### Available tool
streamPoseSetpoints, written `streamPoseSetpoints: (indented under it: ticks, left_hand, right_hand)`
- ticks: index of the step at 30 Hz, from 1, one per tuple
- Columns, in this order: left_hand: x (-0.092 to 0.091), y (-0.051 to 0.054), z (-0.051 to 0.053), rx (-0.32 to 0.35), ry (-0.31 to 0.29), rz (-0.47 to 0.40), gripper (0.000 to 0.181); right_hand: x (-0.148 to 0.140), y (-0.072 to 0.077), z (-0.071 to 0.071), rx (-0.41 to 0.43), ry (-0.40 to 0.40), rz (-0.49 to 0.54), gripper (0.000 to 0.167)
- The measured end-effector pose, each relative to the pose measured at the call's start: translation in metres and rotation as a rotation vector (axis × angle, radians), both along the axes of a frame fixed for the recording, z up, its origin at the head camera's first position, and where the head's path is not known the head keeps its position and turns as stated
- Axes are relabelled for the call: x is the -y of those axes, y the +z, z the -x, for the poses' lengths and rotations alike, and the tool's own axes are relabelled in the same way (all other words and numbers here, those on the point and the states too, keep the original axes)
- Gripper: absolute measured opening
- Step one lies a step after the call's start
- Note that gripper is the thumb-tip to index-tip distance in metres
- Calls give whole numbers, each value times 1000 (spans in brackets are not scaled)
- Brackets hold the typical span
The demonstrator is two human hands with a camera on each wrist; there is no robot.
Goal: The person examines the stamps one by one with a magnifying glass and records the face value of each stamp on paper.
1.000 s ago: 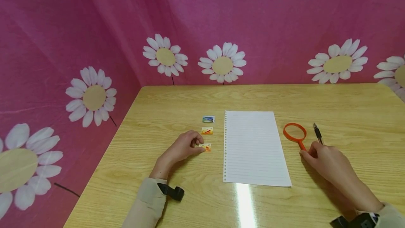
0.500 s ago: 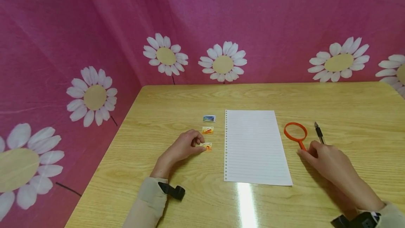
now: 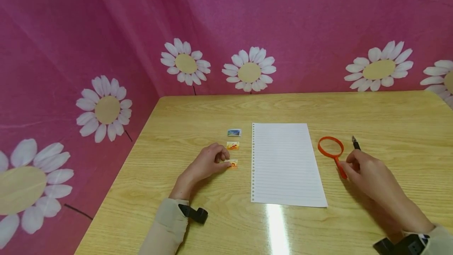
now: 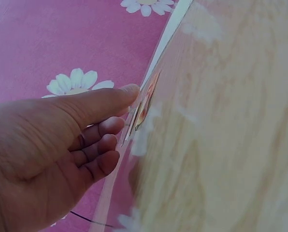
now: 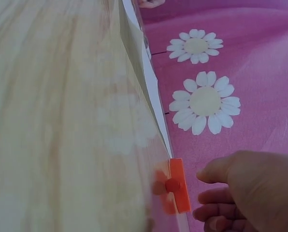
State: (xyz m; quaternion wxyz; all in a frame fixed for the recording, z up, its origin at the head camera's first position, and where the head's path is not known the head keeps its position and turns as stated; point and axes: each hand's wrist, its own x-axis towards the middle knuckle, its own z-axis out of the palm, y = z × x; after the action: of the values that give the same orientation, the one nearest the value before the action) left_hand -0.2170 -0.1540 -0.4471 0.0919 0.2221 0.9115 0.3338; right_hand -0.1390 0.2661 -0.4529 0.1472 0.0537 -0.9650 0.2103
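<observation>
In the head view my left hand (image 3: 209,163) rests on the table, its thumb touching the left end of an orange-yellow stamp (image 3: 233,164). The other fingers are loosely bent, and the left wrist view shows a gap between thumb and fingertips. Above that stamp lie a second orange-yellow stamp (image 3: 232,145) and a blue one, the blue stamp (image 3: 234,132) farthest away. Beside the handle of a red magnifying glass (image 3: 331,155) is my right hand (image 3: 369,174), relaxed and holding nothing visible. The right wrist view shows the handle (image 5: 179,186) apart from its thumb. My hand hides most of a pen (image 3: 356,143).
A lined sheet of paper (image 3: 287,164) with punched holes lies between the stamps and the magnifying glass. The wooden table (image 3: 301,107) reaches back to a pink curtain (image 3: 301,23) with daisies. A bright reflection crosses the table's front.
My right hand has shifted up and to the right, uncovering the end of the magnifying glass handle and covering more of the pen. The left hand and stamps stay almost still.
</observation>
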Motion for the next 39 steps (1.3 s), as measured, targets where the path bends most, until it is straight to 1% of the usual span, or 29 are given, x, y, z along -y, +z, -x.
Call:
streamPoseSetpoints:
  ticks: [6, 15, 19, 24, 29, 36, 39]
  left_hand:
    - [-3, 0, -2, -36, -29, -17, 17]
    - [-8, -2, -8, -59, -62, -29, 18]
    - [-12, 0, -11, -57, -72, -29, 17]
    - [-17, 2, -15, -37, -75, -26, 17]
    - [-21, 1, -18, -32, -84, -21, 17]
    - [-26, -1, -22, -47, -103, -18, 19]
    - [-29, -2, -25, -40, -114, -13, 18]
  right_hand:
    - [-5, 1, 4, 1, -2, 16, 20]
    - [-12, 1, 11, 7, -13, 18, 24]
    - [-15, 1, 13, 15, -17, 24, 24]
    - [-17, 0, 17, 42, -20, 38, 23]
    - [-19, 0, 21, 66, -31, 39, 27]
    - [-27, -1, 28, 29, -12, 32, 27]
    - [-30, -3, 31, 31, -11, 35, 29]
